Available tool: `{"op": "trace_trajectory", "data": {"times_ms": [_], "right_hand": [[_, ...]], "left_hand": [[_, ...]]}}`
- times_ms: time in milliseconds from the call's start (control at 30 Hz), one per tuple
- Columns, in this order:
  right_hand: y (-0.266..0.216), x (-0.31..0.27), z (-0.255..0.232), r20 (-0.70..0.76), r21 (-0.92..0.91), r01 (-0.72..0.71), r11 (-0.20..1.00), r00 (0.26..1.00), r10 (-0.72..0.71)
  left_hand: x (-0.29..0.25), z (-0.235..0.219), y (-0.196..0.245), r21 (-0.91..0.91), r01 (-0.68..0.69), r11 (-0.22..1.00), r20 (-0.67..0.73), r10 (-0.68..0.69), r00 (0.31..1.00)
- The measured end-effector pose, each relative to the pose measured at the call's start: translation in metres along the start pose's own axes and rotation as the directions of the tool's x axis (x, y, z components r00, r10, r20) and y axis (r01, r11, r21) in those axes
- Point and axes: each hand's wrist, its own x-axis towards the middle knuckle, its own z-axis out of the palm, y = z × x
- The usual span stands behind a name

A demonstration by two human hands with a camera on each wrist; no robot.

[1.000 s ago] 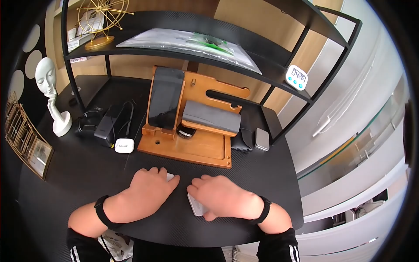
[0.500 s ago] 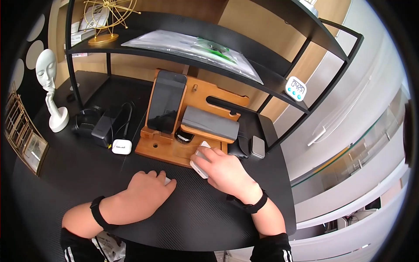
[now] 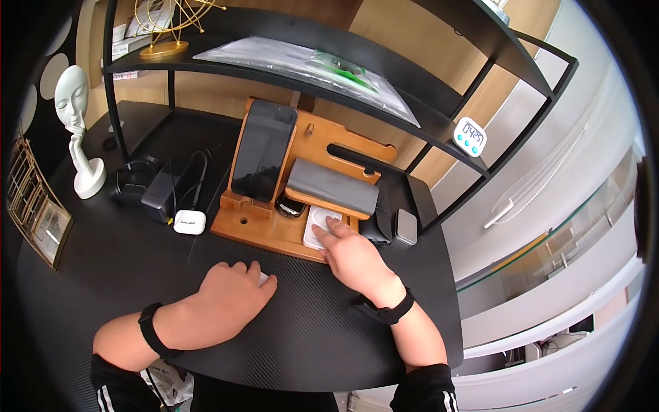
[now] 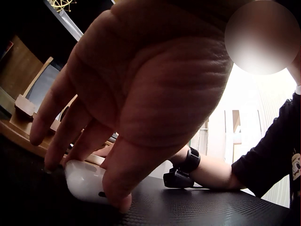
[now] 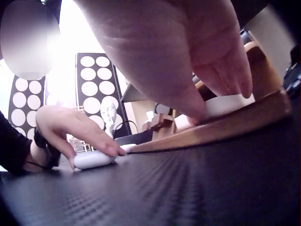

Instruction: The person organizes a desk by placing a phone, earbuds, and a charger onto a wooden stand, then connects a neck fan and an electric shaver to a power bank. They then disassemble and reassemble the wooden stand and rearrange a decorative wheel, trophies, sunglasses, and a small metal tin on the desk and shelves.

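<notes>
My left hand point(image 3: 232, 302) rests low over the dark desk. Its thumb and fingers pinch a small white rounded case point(image 4: 84, 181), like an earbud case, mostly covered from above. My right hand point(image 3: 357, 257) is at the front tray of a wooden docking stand point(image 3: 264, 230). Between its thumb and fingers lies a flat white block point(image 3: 314, 237) with a round mark on top, inside the tray below the glasses case. In the right wrist view, the thumb and fingertips are at the block's sides. On the stand are a phone point(image 3: 264, 147), a grey glasses case point(image 3: 333, 185) and a watch point(image 3: 291, 207).
Left of the stand lie a white earbud case point(image 3: 189, 222), a dark power brick point(image 3: 160, 199) and cables. A face sculpture point(image 3: 88, 177) and a gold frame point(image 3: 48, 226) stand further left. Right is a small metal tin point(image 3: 406, 226). A shelf point(image 3: 302, 81) with a timer point(image 3: 470, 136) spans above.
My right hand has carried the white block from the desk's front up to the stand and into its tray. The left hand has stayed at its case.
</notes>
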Motion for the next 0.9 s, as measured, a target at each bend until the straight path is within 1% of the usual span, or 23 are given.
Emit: {"op": "trace_trajectory", "data": {"times_ms": [67, 133, 200, 333, 400, 467, 533, 600, 633, 700, 733, 800, 833, 900], "right_hand": [[0.008, 0.001, 0.004, -0.015, -0.026, -0.003, 1.000, 1.000, 0.002], [0.006, 0.002, 0.003, -0.029, -0.017, -0.018, 1.000, 0.999, 0.017], [0.005, 0.002, 0.001, -0.041, 0.022, -0.035, 0.999, 0.999, 0.036], [-0.008, 0.005, -0.011, -0.025, 0.018, -0.026, 1.000, 0.999, 0.026], [-0.023, 0.014, -0.008, -0.086, 0.084, 0.063, 0.994, 0.995, -0.056], [-0.036, 0.023, -0.001, -0.076, 0.104, 0.063, 0.993, 0.996, -0.055], [-0.042, 0.033, 0.013, -0.080, -0.027, 0.068, 0.997, 0.994, -0.070], [-0.042, 0.043, 0.022, -0.080, -0.036, 0.071, 0.997, 0.994, -0.073], [-0.043, 0.046, 0.024, -0.055, -0.036, 0.046, 0.998, 0.997, -0.048], [-0.042, 0.052, 0.030, 0.005, -0.044, 0.019, 0.999, 1.000, -0.018], [-0.041, 0.054, 0.029, 0.006, -0.046, 0.021, 0.999, 1.000, -0.020], [-0.038, 0.055, 0.026, 0.076, -0.029, 0.040, 0.999, 0.996, -0.038], [-0.038, 0.054, 0.024, 0.078, -0.031, 0.042, 0.999, 0.996, -0.040], [-0.036, 0.052, 0.020, 0.114, 0.059, 0.010, 0.998, 0.993, -0.016]], "left_hand": [[0.000, 0.001, 0.000, 0.005, -0.005, 1.000, -0.017, 0.005, 1.000], [0.000, 0.001, 0.000, 0.009, -0.009, 1.000, -0.034, 0.009, 0.999], [0.002, -0.002, 0.001, -0.026, 0.010, 1.000, 0.046, -0.009, 0.999], [0.002, -0.001, -0.001, -0.033, 0.003, 0.999, 0.029, -0.002, 1.000], [0.002, 0.005, -0.001, -0.004, -0.015, 1.000, -0.013, 0.015, 1.000], [0.002, 0.006, -0.002, -0.009, -0.022, 1.000, -0.026, 0.022, 0.999], [0.002, 0.008, -0.002, -0.007, -0.037, 0.999, -0.031, 0.036, 0.999], [0.004, 0.013, -0.001, 0.008, -0.008, 1.000, -0.050, 0.008, 0.999], [0.004, 0.015, -0.002, 0.017, -0.011, 1.000, -0.047, 0.011, 0.999], [0.004, 0.019, -0.002, 0.061, -0.019, 0.998, -0.112, 0.026, 0.993], [0.003, 0.018, -0.002, 0.060, -0.018, 0.998, -0.115, 0.025, 0.993], [0.003, 0.015, -0.002, 0.022, -0.030, 0.999, -0.094, 0.032, 0.995], [0.003, 0.015, -0.003, 0.019, -0.028, 0.999, -0.097, 0.030, 0.995], [0.003, 0.017, -0.004, 0.031, -0.051, 0.998, -0.121, 0.054, 0.991]]}}
